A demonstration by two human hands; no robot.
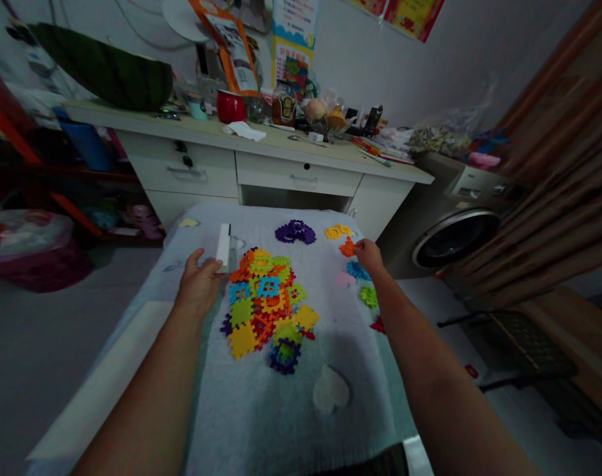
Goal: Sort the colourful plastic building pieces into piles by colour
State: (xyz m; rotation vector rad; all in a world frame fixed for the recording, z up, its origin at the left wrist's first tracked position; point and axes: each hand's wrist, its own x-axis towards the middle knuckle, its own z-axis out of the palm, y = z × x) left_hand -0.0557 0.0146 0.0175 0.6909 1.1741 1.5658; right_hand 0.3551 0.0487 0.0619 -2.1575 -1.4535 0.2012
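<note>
A heap of flat, toothed plastic building pieces [267,304] in orange, yellow, green, blue and purple lies on a pale grey cloth [281,410]. My left hand [197,285] rests at the heap's left edge, fingers curled beside a white block [223,247]; I cannot see anything held. My right hand [369,256] reaches to the right side, fingertips pinched on an orange piece [347,247]. Sorted by colour nearby lie purple pieces [295,232], yellow pieces [338,231], a blue piece [358,270], a green piece [369,296], a pink piece [345,279] and a red piece [378,325].
A white desk with drawers [261,168] stands behind, crowded with a red mug [230,106], bottles and papers. A washing machine [454,228] is at the right, a brown curtain [563,172] beyond it. A pink tub [28,248] sits on the floor at left.
</note>
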